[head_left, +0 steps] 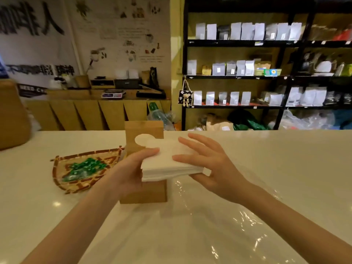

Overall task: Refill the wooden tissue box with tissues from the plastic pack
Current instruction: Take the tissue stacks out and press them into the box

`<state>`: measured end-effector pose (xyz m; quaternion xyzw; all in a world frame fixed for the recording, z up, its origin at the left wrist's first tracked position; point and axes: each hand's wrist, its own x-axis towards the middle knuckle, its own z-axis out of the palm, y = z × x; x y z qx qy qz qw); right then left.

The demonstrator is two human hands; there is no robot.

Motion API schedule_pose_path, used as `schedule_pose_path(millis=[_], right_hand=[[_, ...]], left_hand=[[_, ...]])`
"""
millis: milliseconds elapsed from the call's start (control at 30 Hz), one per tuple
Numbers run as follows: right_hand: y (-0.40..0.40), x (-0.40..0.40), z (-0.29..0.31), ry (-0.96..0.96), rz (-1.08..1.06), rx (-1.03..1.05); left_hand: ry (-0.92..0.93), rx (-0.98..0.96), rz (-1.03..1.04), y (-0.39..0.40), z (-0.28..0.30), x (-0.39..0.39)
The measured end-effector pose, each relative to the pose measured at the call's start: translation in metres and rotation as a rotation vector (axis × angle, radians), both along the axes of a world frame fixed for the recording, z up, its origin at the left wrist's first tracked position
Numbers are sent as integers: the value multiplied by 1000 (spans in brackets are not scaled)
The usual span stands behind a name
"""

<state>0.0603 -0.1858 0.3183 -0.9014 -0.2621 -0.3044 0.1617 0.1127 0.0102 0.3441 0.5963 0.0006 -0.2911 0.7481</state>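
Observation:
A thick stack of white tissues is held level between both hands, just above the wooden tissue box. My left hand grips the stack's left edge, thumb on top. My right hand holds the right edge with its thumb underneath and fingers spread over the top. The box's lid, with a rounded cut-out, stands upright behind the stack. The clear plastic pack lies crumpled and flat on the white counter, in front of and right of the box.
A woven bamboo tray with green wrapped sweets lies on the counter left of the box. A brown rounded object stands at the far left edge. Shelves of bags fill the background.

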Motion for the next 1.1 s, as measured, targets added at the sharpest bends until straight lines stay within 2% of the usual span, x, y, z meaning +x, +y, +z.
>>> schedule_pose_path(millis=[33, 100, 200, 267, 333, 367, 500, 700, 933, 1100], right_hand=[[5, 7, -1, 27, 5, 34], [14, 19, -1, 160, -9, 242], [19, 39, 5, 587, -82, 695], [22, 55, 9, 940, 33, 1105], [25, 65, 13, 1137, 104, 1411], [27, 69, 14, 1181, 116, 1452], [34, 84, 14, 1179, 135, 1373], [39, 100, 7, 1063, 2, 1018], [42, 107, 5, 965, -68, 874], [42, 113, 2, 884, -161, 785]], left_hand=[[-1, 4, 4, 7, -3, 5], [-11, -21, 45, 19, -9, 14], [-33, -68, 50, 32, -10, 25], [-63, -51, 19, 36, -7, 31], [-84, 18, -6, 39, -3, 38], [-84, 50, -15, 40, -1, 42], [-48, 130, -40, 43, 4, 60], [-130, 283, 29, 50, -3, 82], [-264, 500, 131, 53, -6, 82], [-369, 578, 212, 50, -10, 83]])
